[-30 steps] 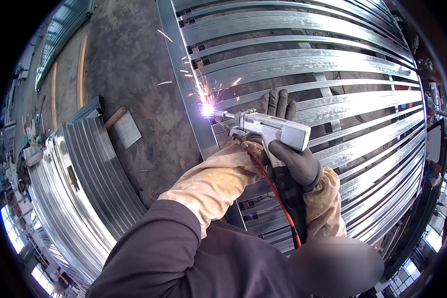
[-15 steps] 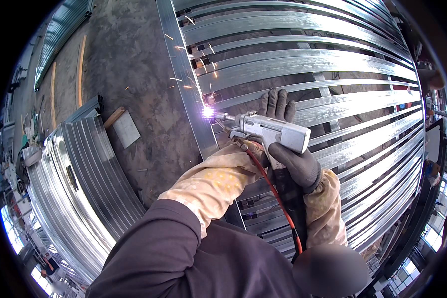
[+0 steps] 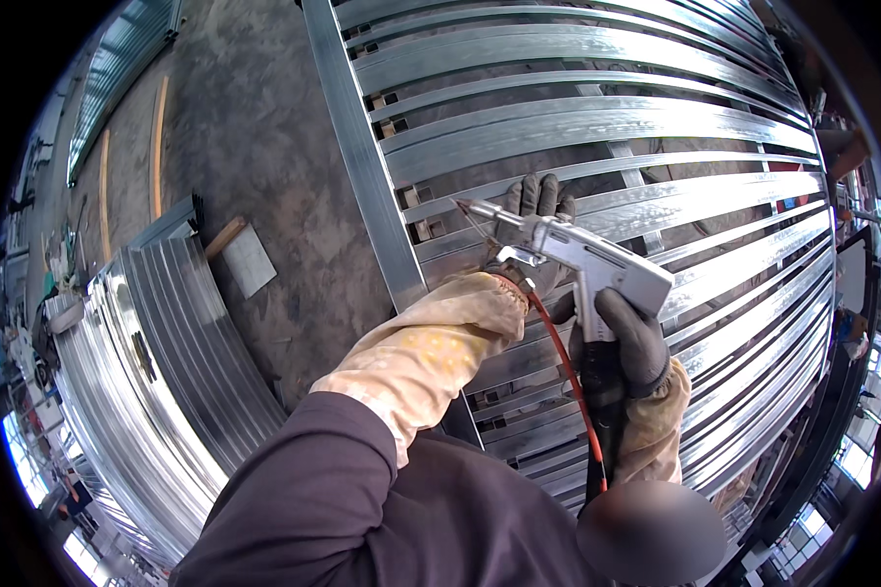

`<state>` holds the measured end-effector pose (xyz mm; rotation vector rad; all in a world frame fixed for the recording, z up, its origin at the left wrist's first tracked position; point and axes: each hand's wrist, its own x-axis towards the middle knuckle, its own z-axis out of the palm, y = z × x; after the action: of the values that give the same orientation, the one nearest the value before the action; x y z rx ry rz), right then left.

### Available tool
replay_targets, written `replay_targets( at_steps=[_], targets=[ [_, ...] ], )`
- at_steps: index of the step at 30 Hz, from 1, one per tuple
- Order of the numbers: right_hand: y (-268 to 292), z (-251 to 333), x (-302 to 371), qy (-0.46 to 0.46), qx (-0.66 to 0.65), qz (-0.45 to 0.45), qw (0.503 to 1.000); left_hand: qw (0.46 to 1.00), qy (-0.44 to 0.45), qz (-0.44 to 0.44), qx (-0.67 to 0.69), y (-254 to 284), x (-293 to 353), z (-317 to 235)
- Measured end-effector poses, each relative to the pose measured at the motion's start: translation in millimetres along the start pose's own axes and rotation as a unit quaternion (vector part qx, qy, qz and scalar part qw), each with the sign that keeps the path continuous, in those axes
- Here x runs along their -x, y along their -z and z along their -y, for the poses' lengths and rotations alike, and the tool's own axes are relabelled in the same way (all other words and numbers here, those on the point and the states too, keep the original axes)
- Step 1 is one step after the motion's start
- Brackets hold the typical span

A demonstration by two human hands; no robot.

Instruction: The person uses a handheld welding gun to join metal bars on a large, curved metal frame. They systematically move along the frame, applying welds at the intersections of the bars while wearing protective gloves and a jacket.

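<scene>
My right hand (image 3: 634, 338), in a dark grey glove, is wrapped round the grip of a silver handheld welding gun (image 3: 607, 266). The gun's pointed nozzle aims to the left, just over the slats, with no arc at its tip. A red hose (image 3: 568, 367) and a black cable run down from it. Partly hidden behind the gun, my gloved left hand (image 3: 540, 198) lies with fingers stretched out on the metal slats (image 3: 690, 203). The slats meet a long steel side rail (image 3: 362, 161) on the left. Open ends of square tubes show beside that rail.
Left of the frame is a stack of shiny metal profiles (image 3: 191, 342) with a pale plate (image 3: 249, 261) and a wood block (image 3: 225, 238) by it. Farther back lie wooden strips (image 3: 158, 147) on the grey floor and another metal bundle (image 3: 122, 78).
The bright arc and flying sparks at the rail have gone. My right hand has drawn the welding gun back to the right, away from the rail. My left hand has barely shifted.
</scene>
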<state>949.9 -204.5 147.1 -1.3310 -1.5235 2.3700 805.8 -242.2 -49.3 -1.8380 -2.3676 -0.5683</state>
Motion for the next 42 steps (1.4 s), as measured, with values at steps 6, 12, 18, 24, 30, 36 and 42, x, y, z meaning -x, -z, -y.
replay_targets(
  at_steps=[6, 12, 18, 24, 30, 36, 42],
  targets=[
    [14.6, -8.6, 35.8, 0.013, -0.022, -0.062, 0.998, 0.996, 0.007, 0.058, -0.061, -8.9, -4.1, 0.0],
    [33.4, -36.8, 80.0, 0.01, -0.131, -0.171, 0.976, 0.996, 0.01, 0.092, 0.017, 10.8, -5.9, -18.6],
    [69.5, -38.4, 87.6, 0.021, -0.081, -0.122, 0.989, 0.996, 0.003, 0.092, 0.0, 42.0, -6.2, -5.6],
    [100.3, -60.5, 125.0, 0.114, -0.085, -0.168, 0.975, 0.986, -0.016, 0.167, -0.007, 51.6, -10.0, -26.7],
    [92.5, -77.6, 120.0, 0.097, -0.105, -0.146, 0.979, 0.977, -0.114, 0.175, -0.045, 65.2, -24.8, 3.9],
    [59.2, -95.9, 104.4, 0.024, -0.109, -0.095, 0.989, 0.923, -0.309, 0.208, -0.096, 62.2, -59.8, 36.4],
    [16.3, -87.1, 45.8, 0.14, -0.068, 0.086, 0.984, 0.89, -0.38, 0.216, -0.127, 51.0, -75.5, 49.9]
  ],
)
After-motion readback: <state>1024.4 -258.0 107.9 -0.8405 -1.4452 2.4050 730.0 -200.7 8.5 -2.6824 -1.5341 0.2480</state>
